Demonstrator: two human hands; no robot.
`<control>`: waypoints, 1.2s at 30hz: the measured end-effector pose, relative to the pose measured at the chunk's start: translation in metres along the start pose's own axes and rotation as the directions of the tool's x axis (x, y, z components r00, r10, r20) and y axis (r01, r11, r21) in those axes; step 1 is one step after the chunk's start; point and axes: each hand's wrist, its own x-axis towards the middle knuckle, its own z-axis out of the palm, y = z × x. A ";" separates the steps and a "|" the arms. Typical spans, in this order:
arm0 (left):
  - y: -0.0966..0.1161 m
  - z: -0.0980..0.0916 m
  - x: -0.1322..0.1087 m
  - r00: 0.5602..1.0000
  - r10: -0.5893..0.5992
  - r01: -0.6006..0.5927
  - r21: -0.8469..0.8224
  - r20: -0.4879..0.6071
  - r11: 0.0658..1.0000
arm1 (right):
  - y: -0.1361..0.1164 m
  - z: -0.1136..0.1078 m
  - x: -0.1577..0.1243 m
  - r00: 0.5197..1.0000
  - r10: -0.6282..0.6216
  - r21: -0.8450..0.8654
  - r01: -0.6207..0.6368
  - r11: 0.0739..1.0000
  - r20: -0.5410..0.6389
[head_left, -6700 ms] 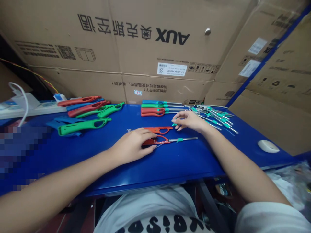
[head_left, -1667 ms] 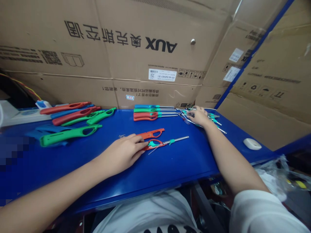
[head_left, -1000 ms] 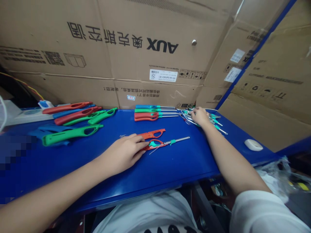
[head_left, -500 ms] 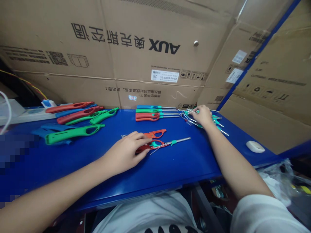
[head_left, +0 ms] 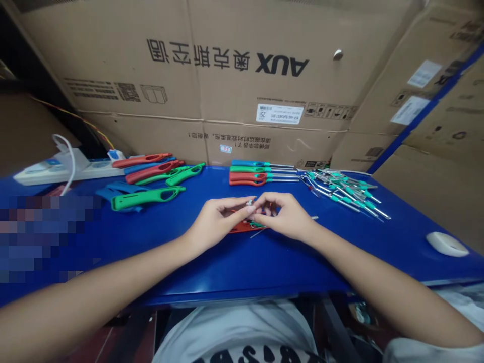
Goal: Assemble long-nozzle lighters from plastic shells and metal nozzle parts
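My left hand (head_left: 209,222) and my right hand (head_left: 291,217) meet at the middle of the table, fingertips together. A small pale part (head_left: 249,202) is pinched between my left thumb and forefinger, and my right fingertips close in on it from the other side. Under the hands lies an open orange-red lighter shell (head_left: 239,229), with a green piece (head_left: 257,224) and a thin wire showing. Only the tip of a metal tube (head_left: 315,218) sticks out past my right hand; most of the shell is covered by my fingers.
Behind the hands, several long-nosed lighters (head_left: 247,179) lie in a row. Metal tubes with green fittings (head_left: 344,189) are heaped to their right. Coloured handle shells (head_left: 151,197) and a power strip (head_left: 49,173) are at left; a white rounded object (head_left: 446,244) is at right. Cardboard (head_left: 227,101) stands behind.
My right hand has come back from the heap of metal tubes to the middle and joined my left. A small pale part now shows between the fingertips. The view has shifted slightly.
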 end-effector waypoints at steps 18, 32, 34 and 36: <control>-0.005 0.003 0.001 0.996 -0.087 0.087 -0.027 -0.020 0.996 | 0.011 0.001 -0.002 0.995 -0.006 -0.135 0.020 0.991 0.099; -0.001 0.006 -0.001 0.960 -0.256 0.273 -0.172 0.117 0.946 | 0.020 -0.022 -0.001 0.873 -0.030 -0.088 0.083 0.993 0.487; -0.004 0.006 -0.001 0.966 -0.241 0.254 -0.181 0.092 0.950 | 0.027 -0.023 0.002 0.885 0.076 0.044 -0.108 0.993 0.459; -0.007 0.006 -0.001 0.972 -0.226 0.235 -0.174 0.069 0.956 | 0.033 -0.025 0.005 0.881 0.154 0.168 -0.253 0.953 0.448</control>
